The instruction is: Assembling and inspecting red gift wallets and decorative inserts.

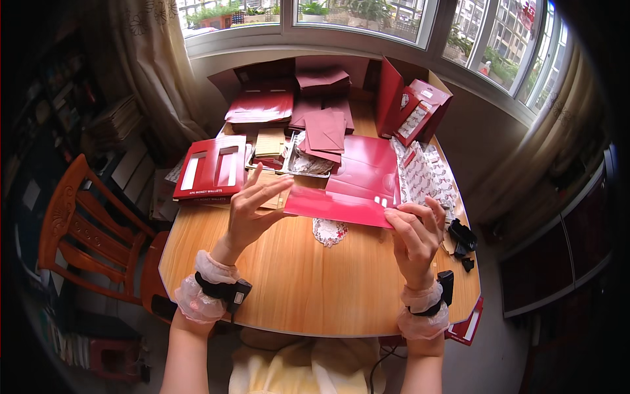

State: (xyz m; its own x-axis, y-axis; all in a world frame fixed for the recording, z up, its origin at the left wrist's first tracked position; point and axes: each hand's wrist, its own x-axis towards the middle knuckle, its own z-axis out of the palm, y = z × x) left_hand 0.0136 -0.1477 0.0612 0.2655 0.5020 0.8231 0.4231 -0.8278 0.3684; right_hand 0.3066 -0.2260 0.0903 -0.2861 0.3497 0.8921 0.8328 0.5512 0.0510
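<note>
A glossy red cardboard piece (339, 209) spans the gap between my two hands, above the table. My left hand (253, 209) has its left end between the thumb and fingertips, the other fingers spread. At its right corner, the thumb and fingers of my right hand (418, 231) pinch the edge. Just behind lies a larger red cardboard sheet (366, 160); whether the two are joined I cannot tell. A round floral paper piece (330, 232) is partly hidden under the near edge. Both wrists wear pale scrunchies and black strapped devices.
The wooden table (295, 285) carries printed red wallet boxes (211, 165), dark red envelopes (325, 130), a wire basket (310, 165) of paper pieces and kraft envelopes (269, 143). Patterned sheets (428, 172), an upright red box (413, 106) and black items (461, 236) line the right. A chair (98, 241) stands left.
</note>
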